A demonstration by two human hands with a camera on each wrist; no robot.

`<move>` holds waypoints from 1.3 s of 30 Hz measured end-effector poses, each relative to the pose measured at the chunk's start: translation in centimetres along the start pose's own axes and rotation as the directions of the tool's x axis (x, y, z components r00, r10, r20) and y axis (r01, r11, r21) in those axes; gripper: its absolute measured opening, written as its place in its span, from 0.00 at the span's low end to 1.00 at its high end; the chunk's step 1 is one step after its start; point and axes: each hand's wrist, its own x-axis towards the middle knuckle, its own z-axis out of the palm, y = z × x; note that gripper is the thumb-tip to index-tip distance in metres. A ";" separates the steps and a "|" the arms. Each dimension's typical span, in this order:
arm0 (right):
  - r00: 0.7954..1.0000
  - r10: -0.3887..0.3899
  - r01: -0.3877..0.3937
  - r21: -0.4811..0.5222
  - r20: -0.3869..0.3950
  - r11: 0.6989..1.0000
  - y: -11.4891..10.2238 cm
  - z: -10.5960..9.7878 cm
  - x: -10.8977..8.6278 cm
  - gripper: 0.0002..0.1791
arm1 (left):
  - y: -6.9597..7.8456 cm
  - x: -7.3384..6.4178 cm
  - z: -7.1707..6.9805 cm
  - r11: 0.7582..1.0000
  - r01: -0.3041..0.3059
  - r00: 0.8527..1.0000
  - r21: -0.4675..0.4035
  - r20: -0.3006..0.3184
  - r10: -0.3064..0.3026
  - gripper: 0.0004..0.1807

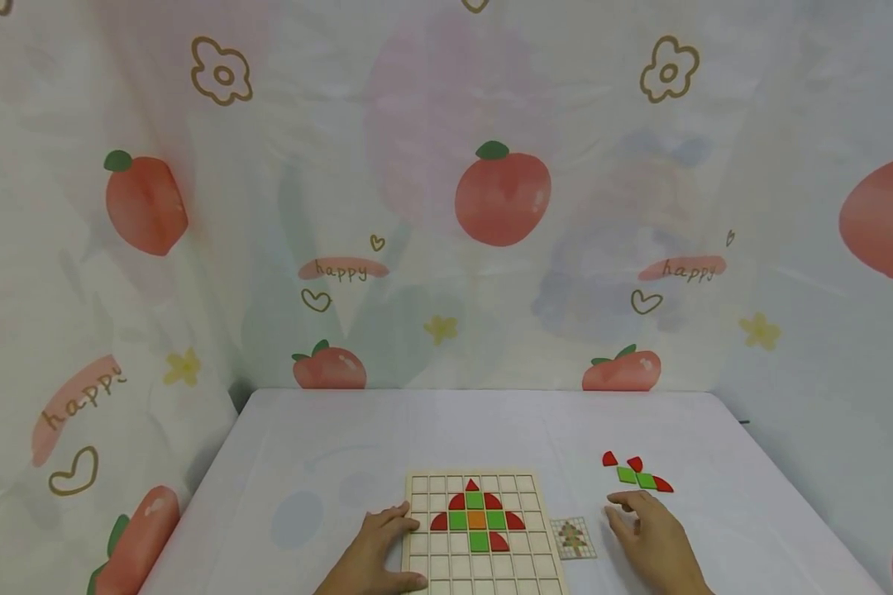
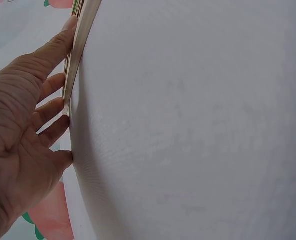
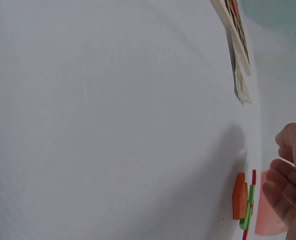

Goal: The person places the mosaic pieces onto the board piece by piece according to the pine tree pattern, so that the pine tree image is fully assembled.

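A wooden grid board (image 1: 457, 570) lies on the table, with red, green and orange pieces forming a tree-like shape in its cells. A red triangle (image 1: 472, 486) tops the shape; an orange square (image 1: 477, 520) sits in its middle. My left hand (image 1: 378, 549) rests at the board's left edge, fingers spread and tips touching the rim (image 2: 81, 47). To the right of the board my right hand (image 1: 655, 537) hovers with loosely bent fingers and holds nothing. Just beyond its fingertips lie loose red quarter-round pieces (image 1: 663, 484) and green pieces (image 1: 626, 475).
A small card (image 1: 574, 538) with a printed tree on a grid lies against the board's right side. In the right wrist view, an orange piece (image 3: 239, 196) lies near the green ones. A patterned cloth (image 1: 506, 314) hangs behind the white table (image 1: 327, 438) and at both sides.
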 end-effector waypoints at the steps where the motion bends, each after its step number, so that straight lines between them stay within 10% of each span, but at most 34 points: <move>1: 1.000 0.001 -0.001 0.002 -0.012 1.000 0.3 -0.2 0.1 0.16 | -0.1 0.0 0.0 1.000 0.000 1.000 -0.004 0.000 0.000 0.38; 18: 0.968 0.220 -0.214 0.064 -0.121 0.975 5.2 -0.5 3.2 0.23 | -0.2 0.1 -0.1 1.000 0.010 1.000 -0.027 0.002 -0.010 0.38; 39: 0.950 0.252 -0.250 0.033 -0.184 0.968 7.1 0.0 5.2 0.20 | 0.0 0.0 0.0 1.000 0.011 1.000 -0.027 -0.006 -0.011 0.38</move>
